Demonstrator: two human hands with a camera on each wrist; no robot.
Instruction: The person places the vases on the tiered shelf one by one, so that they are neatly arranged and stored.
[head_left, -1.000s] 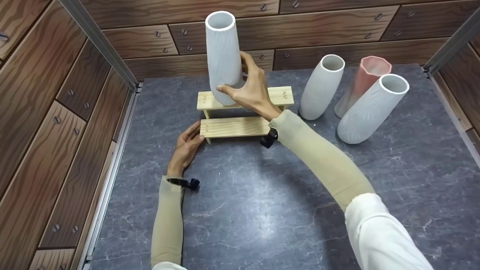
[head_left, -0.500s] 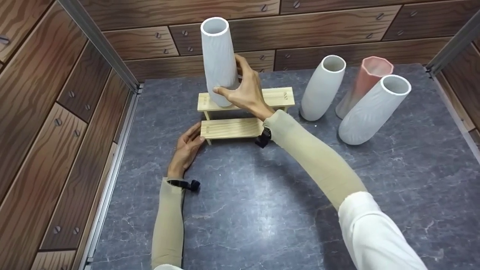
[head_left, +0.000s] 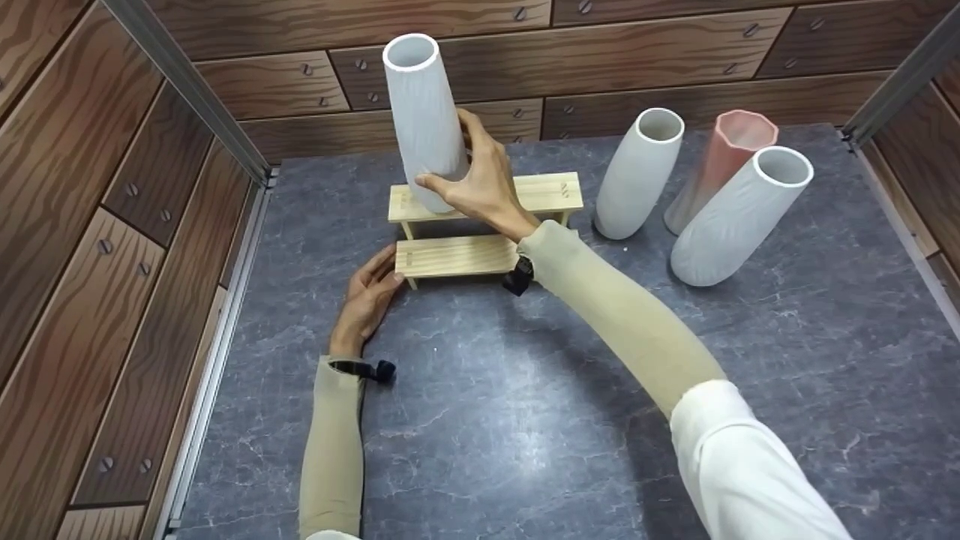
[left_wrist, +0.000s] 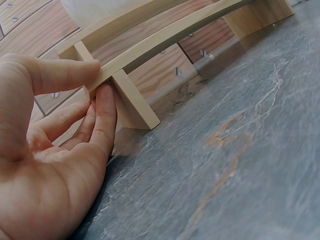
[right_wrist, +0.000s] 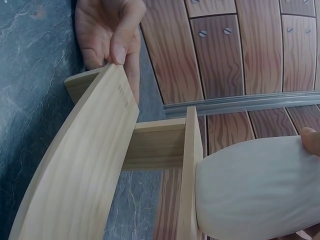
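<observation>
A small two-step wooden display stand (head_left: 457, 256) stands on the dark table. My right hand (head_left: 480, 176) grips a white textured vase (head_left: 424, 112) low on its body, with the thumb across the near side. The vase is nearly upright over the left part of the upper step; in the right wrist view its base (right_wrist: 215, 195) meets that step. At the lower step's left end, my left hand (head_left: 364, 304) pinches the board. The left wrist view has the thumb (left_wrist: 75, 75) on the board's edge and fingers beneath. My right forearm hides the lower step's right end.
Right of the stand are two more white vases, one farther back (head_left: 637, 176) and one nearer (head_left: 739, 217). A pink vase (head_left: 720, 161) stands between them, partly hidden. Wood-patterned panels (head_left: 630, 52) rise behind and on both sides. A metal rail (head_left: 217, 360) borders the table's left edge.
My right hand has moved the white vase left and slightly lower along the upper step. My left hand keeps its hold on the lower step's end.
</observation>
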